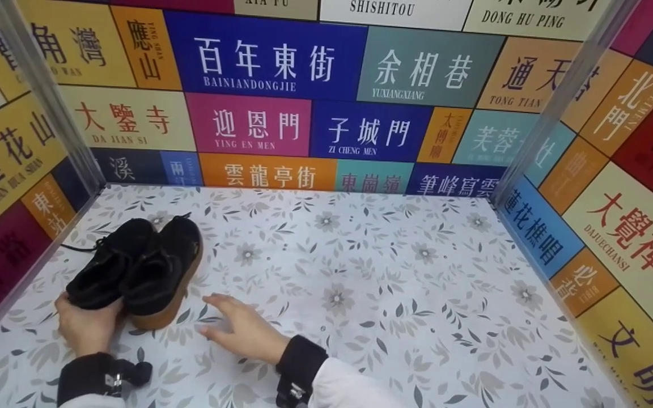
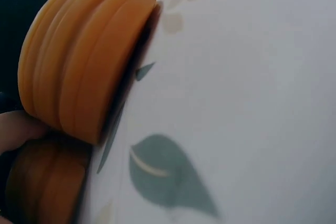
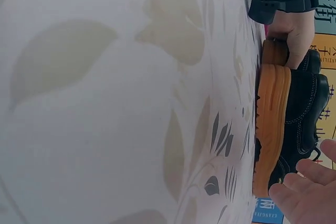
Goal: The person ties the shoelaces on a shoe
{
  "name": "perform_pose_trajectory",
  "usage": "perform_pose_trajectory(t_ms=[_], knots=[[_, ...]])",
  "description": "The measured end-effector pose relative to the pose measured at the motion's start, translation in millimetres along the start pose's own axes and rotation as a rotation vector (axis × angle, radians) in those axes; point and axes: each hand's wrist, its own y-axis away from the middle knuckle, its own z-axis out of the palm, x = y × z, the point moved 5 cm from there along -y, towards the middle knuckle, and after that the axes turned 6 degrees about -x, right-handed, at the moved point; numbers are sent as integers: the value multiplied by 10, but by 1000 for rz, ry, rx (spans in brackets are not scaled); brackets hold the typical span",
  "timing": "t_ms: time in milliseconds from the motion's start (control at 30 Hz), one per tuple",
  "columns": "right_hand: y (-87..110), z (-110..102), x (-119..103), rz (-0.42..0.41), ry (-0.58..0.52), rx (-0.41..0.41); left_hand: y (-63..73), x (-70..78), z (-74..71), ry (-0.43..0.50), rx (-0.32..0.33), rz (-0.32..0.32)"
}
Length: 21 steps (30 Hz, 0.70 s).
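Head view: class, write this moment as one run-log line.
left hand: grips left black lace-up shoe by heel | right hand: open beside right black lace-up shoe | shoes: side by side on floral surface

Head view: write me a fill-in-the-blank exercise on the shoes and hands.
Beneath the black lace-up shoes, the white surface is printed with leaves and ____.
The left hand grips one shoe at the ____, not the toe.
The right hand holds ____.
Each wrist strap is coloured ____.
Missing words: flowers; heel; nothing; black
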Motion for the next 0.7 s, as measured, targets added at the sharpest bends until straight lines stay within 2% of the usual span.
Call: perform_pose_trajectory(t_ms=[300,500,700], knots=[[-11,-63,17,4,-36,2,11,75,-32,-21,13,27],[-9,-117,32,-11,-63,8,9,166,-31,-37,73,94],[-7,-134,35,-9,-56,14,12,173,-32,9,130,128]])
